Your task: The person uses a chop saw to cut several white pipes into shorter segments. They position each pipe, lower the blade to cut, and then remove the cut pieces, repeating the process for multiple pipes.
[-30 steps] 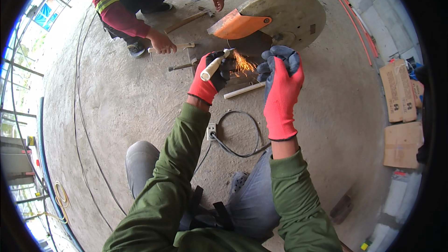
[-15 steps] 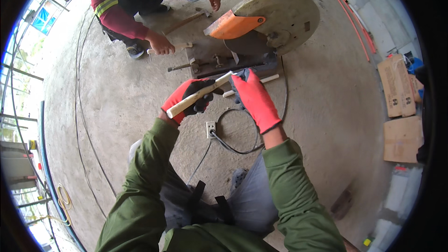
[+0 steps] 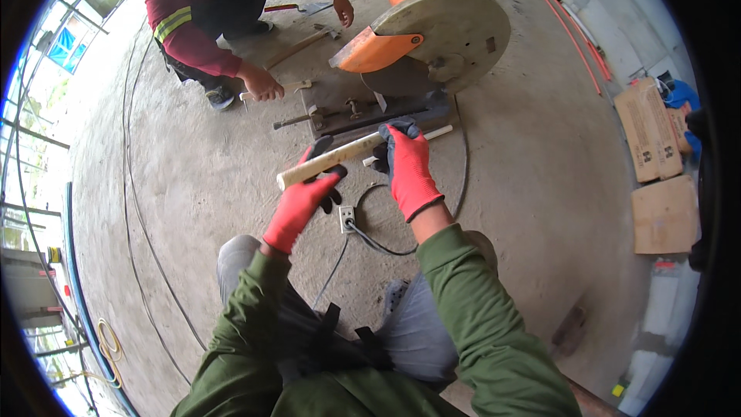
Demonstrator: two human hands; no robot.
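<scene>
A cream-coloured pipe [image 3: 332, 160] slants across in front of me, its near end low on the left. Closed round its far end is my right hand [image 3: 409, 156], in a red and dark grey glove. My left hand [image 3: 299, 199], gloved alike, is at the pipe's near part, its fingers spread and the pipe lying across them; the grip looks loose. Behind my right hand a thinner white pipe [image 3: 440, 133] lies on the floor, partly hidden. Just beyond stands a cut-off saw with a large round guard [image 3: 471, 35], an orange lower guard [image 3: 382, 52] and a metal base with a clamp [image 3: 312, 118].
A co-worker [image 3: 189, 35] crouches at the far left, one hand near a hammer [image 3: 297, 86]. Another hammer [image 3: 297, 48] and a trowel [image 3: 315, 8] lie nearby. Below my hands sits a socket outlet [image 3: 347, 220] with a cable. Cardboard boxes [image 3: 664, 216] line the right wall.
My left hand has loosened and dropped lower on the pipe, its fingers spreading. My right hand still holds the far end. The whole view has shifted slightly.
</scene>
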